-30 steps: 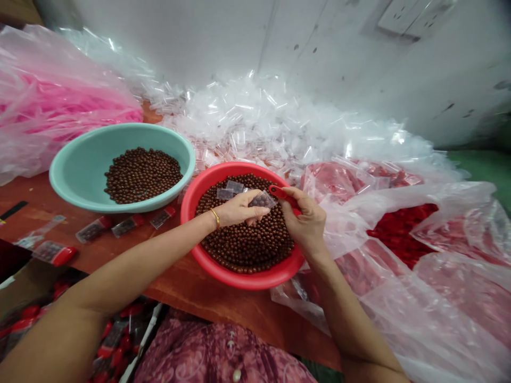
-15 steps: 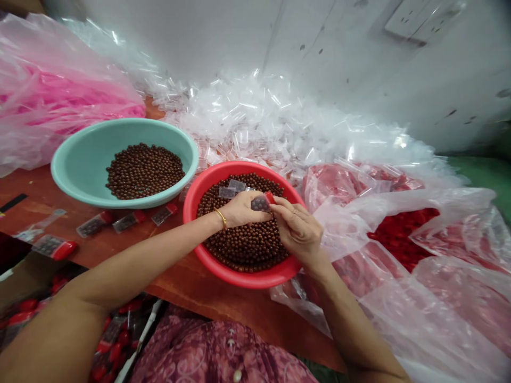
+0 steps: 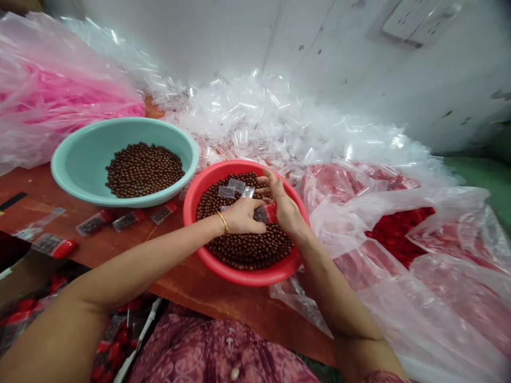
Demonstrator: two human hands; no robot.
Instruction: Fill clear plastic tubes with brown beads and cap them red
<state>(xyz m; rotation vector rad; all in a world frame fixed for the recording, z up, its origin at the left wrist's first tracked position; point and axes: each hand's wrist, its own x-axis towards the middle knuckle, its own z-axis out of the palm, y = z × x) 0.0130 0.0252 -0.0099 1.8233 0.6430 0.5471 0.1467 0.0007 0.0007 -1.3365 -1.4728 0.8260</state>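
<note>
Over the red basin (image 3: 243,277), my left hand (image 3: 241,215) grips a small clear plastic box (image 3: 263,214) filled with dark beads. A red cap (image 3: 272,212) closes the box's right end. My right hand (image 3: 284,208) is beside that cap with its palm against it, fingers apart and stretched toward the far rim. Brown round beads (image 3: 255,251) fill much of the basin below both hands. Several clear empty boxes (image 3: 237,185) lie on the beads, just beyond my left hand.
A turquoise basin (image 3: 82,178) with more brown beads stands at left. Filled red-capped boxes (image 3: 51,246) lie along the table edge (image 3: 191,282). Clear boxes (image 3: 263,114) are heaped by the wall. A plastic bag (image 3: 343,229) with red caps is at right, a pink-filled bag (image 3: 72,90) at far left.
My right hand's fingers have let go of the red cap and spread out, bringing the palm against it. My left hand and the box have moved slightly toward me.
</note>
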